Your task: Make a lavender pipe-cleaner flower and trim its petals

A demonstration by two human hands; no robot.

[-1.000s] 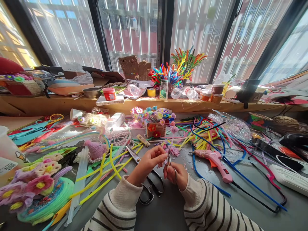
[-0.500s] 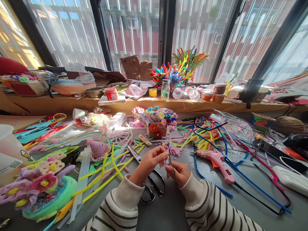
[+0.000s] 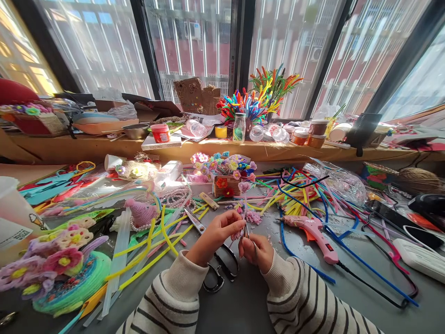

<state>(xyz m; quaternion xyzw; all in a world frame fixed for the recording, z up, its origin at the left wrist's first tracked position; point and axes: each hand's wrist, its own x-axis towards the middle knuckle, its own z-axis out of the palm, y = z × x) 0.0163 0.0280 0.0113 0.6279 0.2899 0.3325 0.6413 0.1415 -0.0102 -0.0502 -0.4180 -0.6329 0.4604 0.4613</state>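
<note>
Pinched between the fingertips of my left hand [image 3: 224, 232] is a lilac pipe cleaner [image 3: 244, 202], its top looped into a small pink-lilac shape. My right hand [image 3: 259, 252] is closed on small scissors [image 3: 246, 229], whose thin dark blades point up against the stem beside my left fingertips. The fingers partly hide the blades and the lower end of the stem. On the grey table just under my left wrist lie larger black-handled scissors [image 3: 225, 264]. Pink fuzzy bits [image 3: 253, 216] and loose fluff lie behind my hands.
A pink glue gun [image 3: 314, 232] with a black cord lies to the right, near blue pipe cleaners [image 3: 368, 269]. Yellow pipe cleaners [image 3: 153, 264] and clear glue sticks [image 3: 120, 260] lie left. A basket of fuzzy flowers [image 3: 226, 185] stands behind; a cluttered sill [image 3: 208, 148] runs beyond.
My right hand has turned slightly and the small scissors' blades have dropped lower along the stem. My left hand stays nearly in place, still pinching the pipe cleaner.
</note>
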